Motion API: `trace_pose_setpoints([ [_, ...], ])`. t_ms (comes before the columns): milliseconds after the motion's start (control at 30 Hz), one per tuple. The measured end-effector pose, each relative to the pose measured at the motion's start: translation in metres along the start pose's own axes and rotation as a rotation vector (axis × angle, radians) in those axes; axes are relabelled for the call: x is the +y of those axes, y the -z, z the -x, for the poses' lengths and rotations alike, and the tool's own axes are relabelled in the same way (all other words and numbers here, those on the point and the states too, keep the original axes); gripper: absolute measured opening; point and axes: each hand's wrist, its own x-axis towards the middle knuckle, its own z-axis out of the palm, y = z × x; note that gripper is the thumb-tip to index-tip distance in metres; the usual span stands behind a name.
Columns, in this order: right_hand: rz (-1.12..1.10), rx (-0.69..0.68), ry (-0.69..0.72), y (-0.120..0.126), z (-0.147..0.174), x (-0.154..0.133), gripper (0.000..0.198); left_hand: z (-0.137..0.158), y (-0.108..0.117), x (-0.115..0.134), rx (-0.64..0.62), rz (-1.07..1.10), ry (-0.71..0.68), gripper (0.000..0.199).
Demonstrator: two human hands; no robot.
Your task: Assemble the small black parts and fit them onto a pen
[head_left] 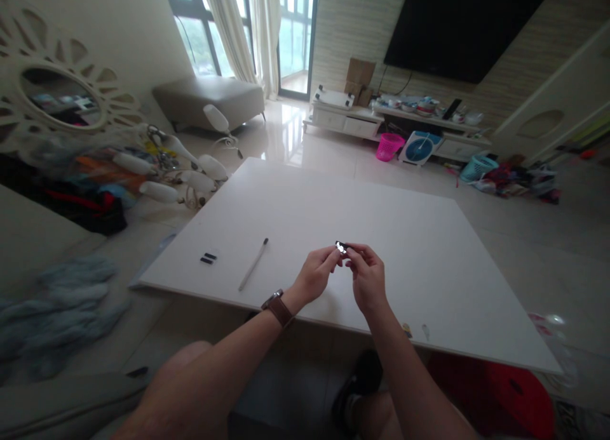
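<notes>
Both hands meet above the middle of the white table (305, 205), pinching one small dark piece with a bright white patch (340, 246); its kind is too small to tell. My left hand (316, 272), with a watch (277, 306) on its wrist, grips it from the left. My right hand (368, 272) has thumb and fingers on its right side. To the left lies a slim pale stick with a black end (254, 264), like a pen or brush. Farther left are two small black strips (208, 258). By the near edge sit a small yellowish object (406, 329) and a clear piece (426, 331).
White lamp shades of a chandelier (195, 180) lie by the table's left edge. A grey bench (210, 97), a pink basket (389, 146) and a blue fan (420, 148) stand beyond. Something red (509, 395) is below the near right edge.
</notes>
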Motion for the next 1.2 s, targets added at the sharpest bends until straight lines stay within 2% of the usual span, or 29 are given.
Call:
trace_pose_setpoints([
  [200, -0.057, 0.066, -0.064, -0.0013, 0.0014, -0.002, 0.023, 0.0009, -0.0023, -0.0054, -0.026, 0.05, 0.014, 0.044],
  [533, -0.123, -0.007, -0.128, -0.002, 0.0021, -0.0089, 0.015, 0.0006, -0.004, -0.0091, -0.02, 0.077, 0.03, 0.047],
  [1200, -0.095, -0.002, -0.09, 0.0005, 0.0011, -0.0077, 0.015, 0.0021, -0.0037, -0.0092, -0.044, -0.063, -0.043, 0.049],
])
